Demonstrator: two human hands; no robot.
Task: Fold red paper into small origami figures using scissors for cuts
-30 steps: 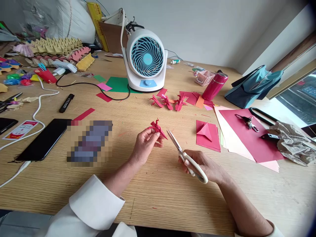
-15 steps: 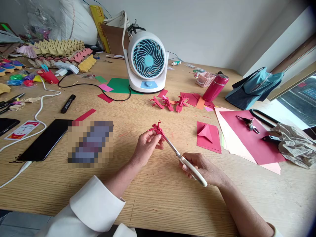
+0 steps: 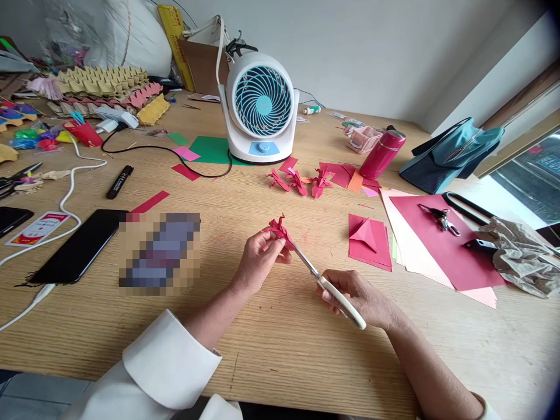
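A small red folded-paper figure (image 3: pixel 277 226) with thin bent limbs is pinched between the fingertips of my left hand (image 3: pixel 261 259). My right hand (image 3: pixel 347 294) is closed around the white handles of scissors (image 3: pixel 326 284). Their blades point up and left and touch the paper figure near my left thumb; whether they are cutting into it cannot be made out. Behind my hands, three similar red paper figures (image 3: pixel 298 183) lie in a row. To the right, a folded red piece (image 3: pixel 365 236) rests on a stack of red paper squares (image 3: pixel 380 256).
A white fan (image 3: pixel 262 108) stands at the back centre. A red bottle (image 3: pixel 383 154) and a teal bag (image 3: pixel 452 156) are at the back right, near large paper sheets (image 3: pixel 441 251). On the left lie a black phone (image 3: pixel 83 245), a marker (image 3: pixel 119 182) and a white cable (image 3: pixel 70 198).
Both hands keep nearly the same place and grip. The scissor blades have shifted very slightly against the paper figure. Everything else stays where it was.
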